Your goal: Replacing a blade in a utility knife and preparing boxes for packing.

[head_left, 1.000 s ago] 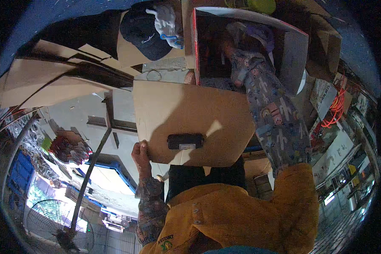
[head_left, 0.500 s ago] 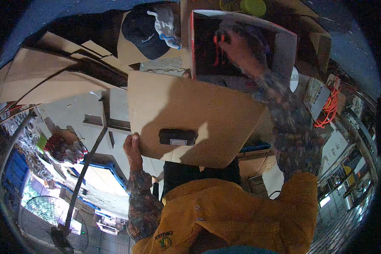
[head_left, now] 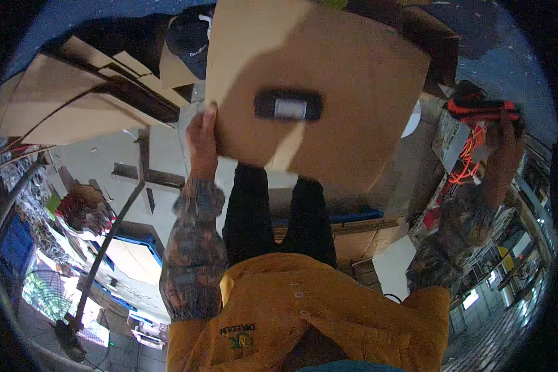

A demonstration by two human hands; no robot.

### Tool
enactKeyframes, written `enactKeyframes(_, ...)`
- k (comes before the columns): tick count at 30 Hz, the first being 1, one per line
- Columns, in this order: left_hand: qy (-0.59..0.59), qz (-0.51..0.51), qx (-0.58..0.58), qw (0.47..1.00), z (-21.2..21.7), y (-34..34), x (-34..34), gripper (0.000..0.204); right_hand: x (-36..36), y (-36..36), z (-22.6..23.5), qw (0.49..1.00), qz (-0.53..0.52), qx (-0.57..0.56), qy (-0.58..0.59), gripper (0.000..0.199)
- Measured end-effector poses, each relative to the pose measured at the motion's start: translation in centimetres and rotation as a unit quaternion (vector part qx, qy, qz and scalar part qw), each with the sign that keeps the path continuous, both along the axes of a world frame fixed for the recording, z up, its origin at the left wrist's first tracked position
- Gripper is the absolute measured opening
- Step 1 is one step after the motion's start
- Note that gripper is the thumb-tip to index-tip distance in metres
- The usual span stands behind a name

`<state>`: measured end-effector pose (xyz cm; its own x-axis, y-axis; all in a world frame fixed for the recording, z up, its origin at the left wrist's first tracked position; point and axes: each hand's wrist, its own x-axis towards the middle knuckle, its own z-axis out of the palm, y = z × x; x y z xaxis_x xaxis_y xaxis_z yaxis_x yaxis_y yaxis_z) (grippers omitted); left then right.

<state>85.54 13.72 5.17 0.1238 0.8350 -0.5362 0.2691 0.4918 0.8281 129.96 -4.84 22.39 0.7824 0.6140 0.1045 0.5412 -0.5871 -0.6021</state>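
My left hand (head_left: pixel 203 139) grips the left edge of a large brown cardboard sheet (head_left: pixel 347 80), thumb on its upper face. On the sheet is a black oblong piece (head_left: pixel 263 105) with a pale rectangle in its middle; whether it is attached I cannot tell. My right hand (head_left: pixel 505 136) is stretched far to the right, closed on a red and black object (head_left: pixel 483 111) whose kind is blurred. That object is above a bundle of orange cord (head_left: pixel 468 155). The sheet now hides the white-walled, red-edged box seen earlier.
Folded cardboard (head_left: pixel 56 111) lies at the far left, and a dark cap (head_left: pixel 186 43) beyond the sheet. A metal post (head_left: pixel 121 235) and a fan (head_left: pixel 62 304) stand at the lower left. Flat cardboard (head_left: pixel 366 239) is stacked near my legs.
My right hand has come out of the box and swung right with the red and black object. My left hand has moved the cardboard sheet away from me, over the box.
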Motion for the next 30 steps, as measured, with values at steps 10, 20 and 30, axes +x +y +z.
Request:
enactKeyframes(10,-0.01,0.068,0.219,0.973,0.3,-3.1,2.7,0.018,-14.9,-6.1,-5.0,0.871,-0.168,-0.089,0.452,0.019)
enactKeyframes(20,-0.242,-0.145,-0.251,0.926,-2.6,-25.2,4.8,0.036,-23.7,-9.2,-17.3,0.753,0.029,-0.131,0.645,0.018)
enactKeyframes(30,-0.322,0.16,-0.297,0.885,-4.9,-29.0,1.2,0.029,-22.9,-6.9,-27.4,0.851,0.106,-0.056,0.512,0.028)
